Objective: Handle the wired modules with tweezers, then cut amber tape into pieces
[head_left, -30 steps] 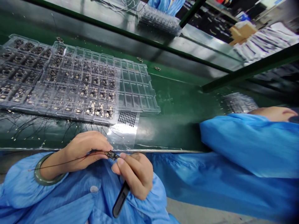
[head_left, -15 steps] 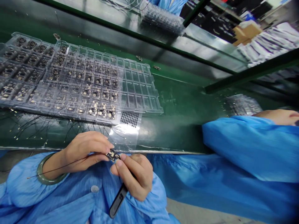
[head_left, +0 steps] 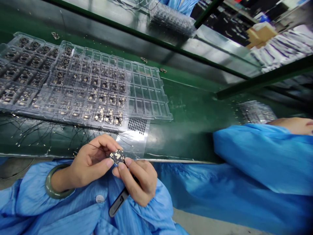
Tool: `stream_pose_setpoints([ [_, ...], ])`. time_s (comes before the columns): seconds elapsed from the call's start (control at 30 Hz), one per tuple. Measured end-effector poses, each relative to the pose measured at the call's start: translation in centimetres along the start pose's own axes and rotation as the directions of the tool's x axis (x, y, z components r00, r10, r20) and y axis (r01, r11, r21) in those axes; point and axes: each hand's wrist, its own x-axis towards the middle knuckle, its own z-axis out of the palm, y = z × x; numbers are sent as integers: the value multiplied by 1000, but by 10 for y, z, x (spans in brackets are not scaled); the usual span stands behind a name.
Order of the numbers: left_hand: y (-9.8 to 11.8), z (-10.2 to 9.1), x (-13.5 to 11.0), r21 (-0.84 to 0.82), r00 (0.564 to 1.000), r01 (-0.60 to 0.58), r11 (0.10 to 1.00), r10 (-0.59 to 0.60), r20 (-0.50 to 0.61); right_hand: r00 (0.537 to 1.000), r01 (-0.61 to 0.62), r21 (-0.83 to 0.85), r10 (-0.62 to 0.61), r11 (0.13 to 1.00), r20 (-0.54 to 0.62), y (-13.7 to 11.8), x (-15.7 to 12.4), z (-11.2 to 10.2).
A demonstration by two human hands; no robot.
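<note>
My left hand (head_left: 91, 163) and my right hand (head_left: 139, 181) meet just below the green table's front edge, both pinching a small black circuit board (head_left: 117, 157) with pale pads facing up. A thin black wire runs from the board over my left fingers. My right hand also grips black tweezers (head_left: 118, 201), whose handle points down and left over my blue sleeve. A green bangle (head_left: 52, 189) circles my left wrist.
Clear plastic trays (head_left: 146, 107) holding several small boards lie on the green table (head_left: 190, 111); the rightmost columns are bare. Loose black wires (head_left: 36, 133) and a sheet of black squares (head_left: 137, 125) lie before them. A co-worker's blue sleeve (head_left: 261, 156) rests at right.
The board has been turned from edge-on to face up between my fingers. My left hand rose slightly, and the wire that trailed left across my wrist now loops over my fingers.
</note>
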Motion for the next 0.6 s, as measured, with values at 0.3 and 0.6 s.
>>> stream_pose_setpoints([
  [0.3, -2, 3, -3, -34, 992, 81, 996, -84, -92, 1000, -15, 20, 14, 1000, 14, 0, -4, 5],
  [0.6, -5, 4, -6, -101, 980, 147, 984, -159, -119, 998, -46, 14, 46, 999, -51, -3, -7, 13],
])
